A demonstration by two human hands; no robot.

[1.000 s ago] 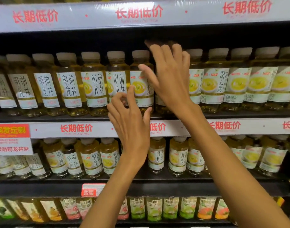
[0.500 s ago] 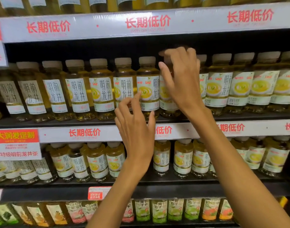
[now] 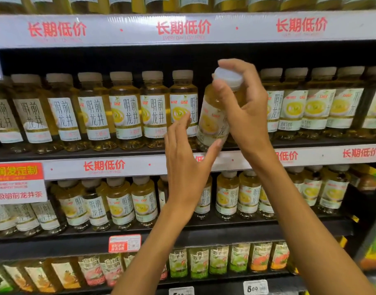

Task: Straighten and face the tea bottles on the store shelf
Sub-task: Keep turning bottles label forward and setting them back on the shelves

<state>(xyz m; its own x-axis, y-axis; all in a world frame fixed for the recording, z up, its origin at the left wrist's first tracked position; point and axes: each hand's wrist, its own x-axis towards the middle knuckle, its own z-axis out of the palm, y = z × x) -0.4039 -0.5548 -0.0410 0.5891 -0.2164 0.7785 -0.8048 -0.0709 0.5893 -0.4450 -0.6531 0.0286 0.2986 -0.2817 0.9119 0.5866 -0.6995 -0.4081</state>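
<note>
A row of yellow tea bottles with white labels and beige caps stands on the upper shelf. My right hand grips one tea bottle by its neck and cap, tilted and pulled out in front of the row. My left hand is open with fingers spread, its thumb touching the lower side of that bottle. The bottles to the right show labels turned at differing angles.
A second shelf below carries more tea bottles. The lowest shelf holds fruit-drink bottles. White price strips with red lettering run along the shelf edges. A red and white sign hangs at the left.
My right hand has pulled one bottle forward out of the row and tilted it. My left hand has risen to meet the bottle's lower side. The view has moved closer.
</note>
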